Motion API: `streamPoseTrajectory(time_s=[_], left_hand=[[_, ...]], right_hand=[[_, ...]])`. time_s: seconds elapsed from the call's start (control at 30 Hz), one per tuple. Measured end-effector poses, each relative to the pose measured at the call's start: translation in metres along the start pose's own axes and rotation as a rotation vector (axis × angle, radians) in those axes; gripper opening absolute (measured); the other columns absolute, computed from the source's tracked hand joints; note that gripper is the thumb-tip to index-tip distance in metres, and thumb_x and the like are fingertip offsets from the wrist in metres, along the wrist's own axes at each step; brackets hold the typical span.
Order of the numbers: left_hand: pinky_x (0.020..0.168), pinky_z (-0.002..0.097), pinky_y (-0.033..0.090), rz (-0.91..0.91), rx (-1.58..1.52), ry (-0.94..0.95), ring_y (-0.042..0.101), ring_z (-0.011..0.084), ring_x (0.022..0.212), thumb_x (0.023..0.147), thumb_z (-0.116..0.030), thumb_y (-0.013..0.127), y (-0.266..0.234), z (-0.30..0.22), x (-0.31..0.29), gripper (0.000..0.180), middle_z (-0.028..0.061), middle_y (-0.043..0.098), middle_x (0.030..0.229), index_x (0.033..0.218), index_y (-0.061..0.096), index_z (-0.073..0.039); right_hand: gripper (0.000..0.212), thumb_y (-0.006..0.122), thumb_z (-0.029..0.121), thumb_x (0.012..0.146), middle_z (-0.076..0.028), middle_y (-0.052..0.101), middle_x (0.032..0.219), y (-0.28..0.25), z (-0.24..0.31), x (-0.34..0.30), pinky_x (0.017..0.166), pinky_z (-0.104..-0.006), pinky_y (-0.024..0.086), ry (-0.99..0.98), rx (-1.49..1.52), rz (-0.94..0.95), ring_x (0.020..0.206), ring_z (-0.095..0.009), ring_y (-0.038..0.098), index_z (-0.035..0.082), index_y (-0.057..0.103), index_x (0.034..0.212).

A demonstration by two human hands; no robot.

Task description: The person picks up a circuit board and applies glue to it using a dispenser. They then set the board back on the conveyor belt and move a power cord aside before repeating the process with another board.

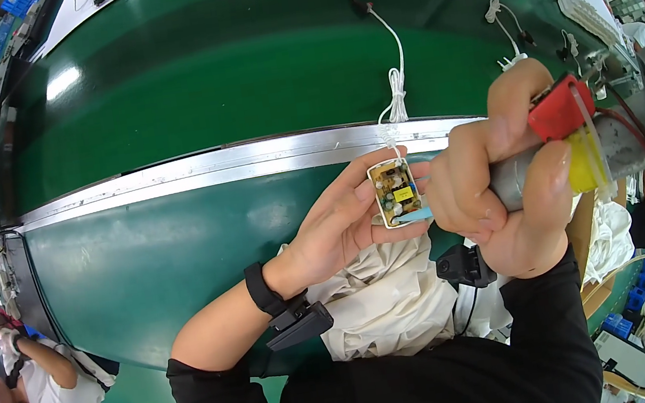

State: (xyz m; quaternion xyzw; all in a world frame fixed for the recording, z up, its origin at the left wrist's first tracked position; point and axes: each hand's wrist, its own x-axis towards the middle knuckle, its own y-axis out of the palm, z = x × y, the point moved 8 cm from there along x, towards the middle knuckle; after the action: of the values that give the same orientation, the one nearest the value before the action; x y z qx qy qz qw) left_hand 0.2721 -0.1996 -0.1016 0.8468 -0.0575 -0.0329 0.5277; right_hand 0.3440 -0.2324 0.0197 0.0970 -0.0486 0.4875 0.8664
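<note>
Left hand (341, 219) palm-up, pinching small circuit board (394, 191); right hand (499, 193) fisted round grey power tool (612, 148)

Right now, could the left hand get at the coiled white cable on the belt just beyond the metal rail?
Probably not as things stand: the left hand is already holding the small circuit board, so its fingers are taken. The white cable lies in the open past the rail, with nothing else blocking it.

A single head-worn fisheye view looks steeply down, close over the green conveyor belt (181, 254).
</note>
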Motion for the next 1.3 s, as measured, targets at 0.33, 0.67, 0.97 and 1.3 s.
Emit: streamPoseTrajectory(time_s=[0.33,0.67,0.97,1.3], left_hand=[[0.101,0.0452,0.041,-0.029,0.077,-0.022,0.037,0.0257,0.130,0.099,-0.034,0.035,0.001,0.000,0.004,0.053,0.0171,0.033,0.141,0.141,0.020,-0.007],[0.085,0.0327,0.050,-0.074,0.790,0.267,0.049,0.0249,0.117,0.094,-0.020,0.048,0.043,-0.088,0.053,0.044,0.0137,0.046,0.128,0.133,0.033,-0.009],[0.069,0.0326,0.052,-0.523,2.412,0.242,0.057,0.0314,0.096,0.079,-0.013,0.064,0.023,-0.128,0.047,0.046,0.0189,0.055,0.110,0.116,0.045,0.006],[0.066,0.0237,0.050,-0.751,0.840,0.356,0.056,0.0117,0.087,0.091,-0.011,0.055,0.011,-0.138,-0.068,0.031,0.0078,0.059,0.104,0.120,0.047,-0.003]], right_hand=[[0.051,0.038,0.056,0.092,0.003,0.032,0.048,-0.011,0.006,-0.001,0.035,-0.0227,0.023,-0.023,-0.063,-0.041,0.035,-0.006,0.026,0.009,0.032,0.111],[0.036,0.051,0.031,0.092,0.002,0.039,0.054,-0.004,0.049,-0.010,0.041,-0.0198,0.027,-0.016,0.279,-0.118,0.042,-0.003,0.031,0.000,0.041,0.107],[0.041,0.042,0.043,0.095,0.002,0.030,0.049,0.011,0.070,-0.017,0.035,-0.0218,0.022,-0.050,0.137,-0.093,0.037,-0.005,0.027,0.005,0.036,0.108],[0.039,0.046,0.041,0.095,0.003,0.031,0.049,0.008,0.076,-0.017,0.035,-0.0211,0.022,-0.043,0.151,-0.086,0.037,-0.004,0.027,0.005,0.037,0.106]])
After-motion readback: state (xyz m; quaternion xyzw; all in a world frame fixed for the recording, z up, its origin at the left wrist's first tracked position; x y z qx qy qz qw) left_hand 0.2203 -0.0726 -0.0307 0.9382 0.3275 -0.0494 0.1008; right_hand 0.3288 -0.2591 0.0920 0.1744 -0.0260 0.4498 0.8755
